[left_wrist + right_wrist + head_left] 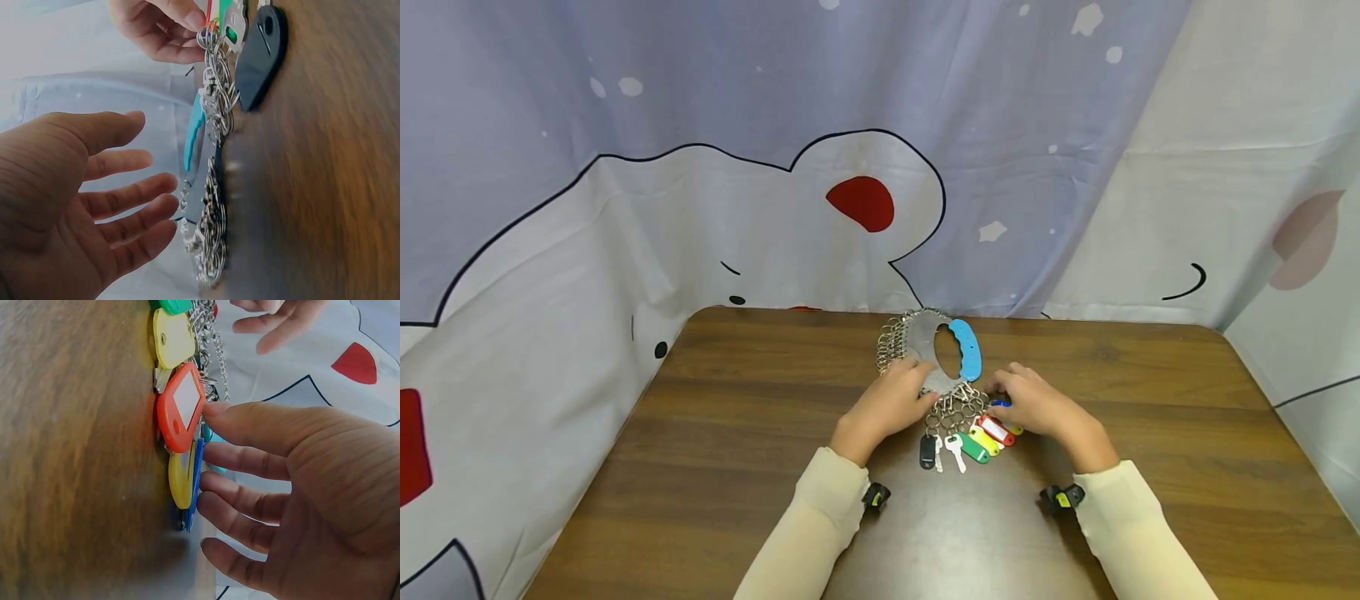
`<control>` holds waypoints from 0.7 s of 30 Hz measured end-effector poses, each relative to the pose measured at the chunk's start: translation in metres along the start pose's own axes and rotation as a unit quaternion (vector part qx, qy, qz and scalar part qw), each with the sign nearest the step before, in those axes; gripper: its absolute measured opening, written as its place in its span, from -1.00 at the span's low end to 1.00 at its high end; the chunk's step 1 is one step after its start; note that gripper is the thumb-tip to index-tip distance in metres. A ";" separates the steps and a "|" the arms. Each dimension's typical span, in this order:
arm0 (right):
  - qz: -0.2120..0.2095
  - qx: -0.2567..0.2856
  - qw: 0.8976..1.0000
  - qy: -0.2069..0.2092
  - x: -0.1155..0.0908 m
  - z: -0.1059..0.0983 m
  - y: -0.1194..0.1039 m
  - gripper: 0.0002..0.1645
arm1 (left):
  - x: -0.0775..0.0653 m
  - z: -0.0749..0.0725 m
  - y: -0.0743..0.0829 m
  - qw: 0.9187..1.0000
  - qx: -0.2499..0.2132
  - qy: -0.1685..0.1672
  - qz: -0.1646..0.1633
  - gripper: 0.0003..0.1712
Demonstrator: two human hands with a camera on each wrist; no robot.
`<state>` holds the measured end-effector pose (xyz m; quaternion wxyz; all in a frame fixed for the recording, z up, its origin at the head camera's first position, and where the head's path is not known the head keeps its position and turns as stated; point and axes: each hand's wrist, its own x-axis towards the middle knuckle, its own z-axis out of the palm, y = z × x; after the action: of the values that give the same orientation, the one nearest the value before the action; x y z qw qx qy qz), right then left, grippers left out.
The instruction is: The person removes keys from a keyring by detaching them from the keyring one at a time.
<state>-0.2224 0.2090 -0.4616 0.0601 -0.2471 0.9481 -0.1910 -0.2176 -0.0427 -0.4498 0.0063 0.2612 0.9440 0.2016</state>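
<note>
A grey metal ring plate (919,335) with a blue handle (972,350) lies at the far side of the table, with chains and small key rings (955,412) hanging round its rim. From the near rings fan out a black key tag (927,451), silver keys (955,450) and green (974,447), yellow, red (181,406) and blue tags (199,469). My left hand (897,397) hovers over the plate's near left edge, fingers spread and holding nothing. Loosely bent, my right hand (1033,402) has its fingertips right at the blue and red tags, without a grip on them.
The brown wooden table (737,417) stretches to both sides of the key rings. A patterned curtain (737,217) hangs right behind its far edge. Small black wrist cameras (876,497) sit at both sleeves.
</note>
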 end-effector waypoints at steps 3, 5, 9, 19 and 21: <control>-0.005 -0.003 1.000 0.008 0.001 0.002 0.001 -0.69 | 0.005 0.003 0.003 1.000 -0.005 0.009 0.005 -0.50; -0.007 -0.005 1.000 0.013 0.002 0.003 0.002 -0.72 | 0.009 0.005 0.006 1.000 -0.010 0.013 0.005 -0.54; -0.006 -0.006 1.000 0.014 0.002 0.004 0.005 -0.73 | 0.019 0.010 0.012 1.000 -0.022 0.012 0.010 -0.61; -0.010 -0.004 1.000 0.018 0.004 0.005 0.006 -0.81 | 0.040 0.022 0.028 0.998 -0.034 0.014 0.045 -0.71; -0.012 -0.004 1.000 0.020 0.004 0.005 0.006 -0.84 | 0.043 0.023 0.031 0.998 -0.032 0.014 0.045 -0.73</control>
<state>-0.2274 0.2106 -0.4683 0.0377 -0.2553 0.9468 -0.1924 -0.2367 0.0114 -0.4552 -0.0076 0.3006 0.9243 0.2351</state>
